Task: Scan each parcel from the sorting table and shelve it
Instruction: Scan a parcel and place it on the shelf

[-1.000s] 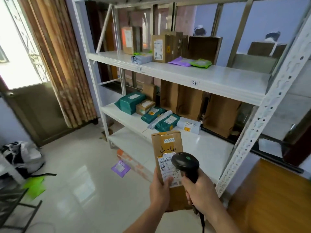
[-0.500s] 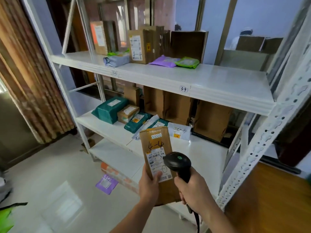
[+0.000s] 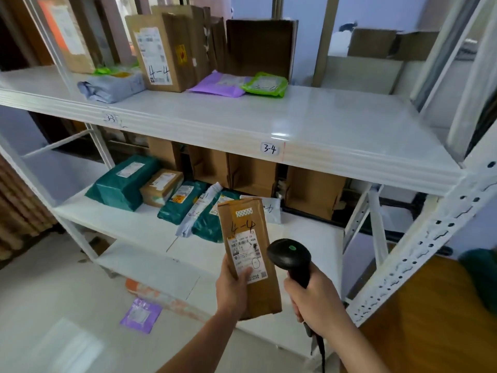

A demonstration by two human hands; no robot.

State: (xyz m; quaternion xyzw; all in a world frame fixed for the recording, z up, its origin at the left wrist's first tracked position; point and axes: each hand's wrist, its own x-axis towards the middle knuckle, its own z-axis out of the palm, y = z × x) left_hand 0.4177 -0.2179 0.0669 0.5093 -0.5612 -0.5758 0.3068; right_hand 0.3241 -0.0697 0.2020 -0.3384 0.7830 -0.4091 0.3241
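Observation:
My left hand (image 3: 233, 288) grips a tall brown cardboard parcel (image 3: 248, 232) marked "4-4", thumb on its white label. It stands upright in front of the white metal shelf rack (image 3: 295, 125). Just right of it, my right hand (image 3: 313, 300) holds a black barcode scanner (image 3: 289, 255) by the handle, its head with a green light level with the label. The scanner's cable hangs down below my wrist.
The upper shelf, tagged "3-4" (image 3: 269, 148), carries a brown box marked "4-4" (image 3: 164, 49), purple (image 3: 215, 86) and green (image 3: 265, 84) mailers; its right half is bare. Green bags (image 3: 123, 181) and small boxes lie on the middle shelf. A purple mailer (image 3: 141, 314) lies on the floor.
The view has moved closer to the rack and turned right; the curtain and door have left the frame. Both hands keep the parcel and scanner in the same hold.

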